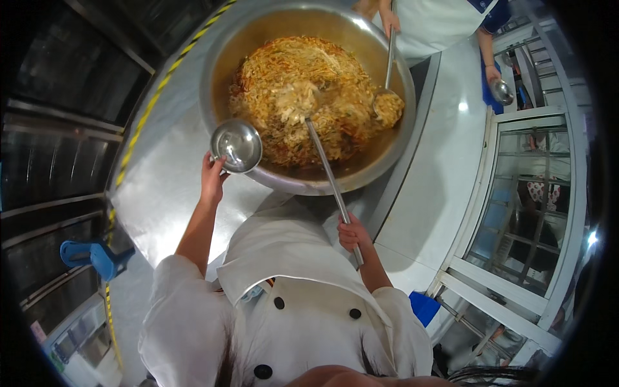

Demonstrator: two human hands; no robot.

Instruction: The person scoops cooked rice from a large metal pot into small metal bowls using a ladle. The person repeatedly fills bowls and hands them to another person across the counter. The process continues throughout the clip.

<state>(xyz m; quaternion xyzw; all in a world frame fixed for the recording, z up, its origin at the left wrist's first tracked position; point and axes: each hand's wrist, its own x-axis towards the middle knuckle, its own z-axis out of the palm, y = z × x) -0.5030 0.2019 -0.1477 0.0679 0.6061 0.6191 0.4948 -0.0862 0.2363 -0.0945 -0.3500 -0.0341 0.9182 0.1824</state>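
A large round metal pan (309, 186) holds a heap of shredded, reddish-yellow cooked food (290, 63) in liquid. My left hand (213, 179) grips the edge of an empty steel bowl (237, 146) at the pan's near-left rim. My right hand (354, 233) is closed around the long metal handle of a ladle (329, 169); its head is in the food at the middle, with pale pieces on it. A second ladle (390, 63), its head full of food, lies over the pan's right side, its handle held by another person's hand (389, 22).
At the upper right stands a person in a white apron (420, 24), whose other hand holds a metal bowl (502, 92). A white ledge (420, 174) and a framed window (522, 208) lie to the right. Yellow-black tape (145, 116) and a blue chair (99, 256) are at the left.
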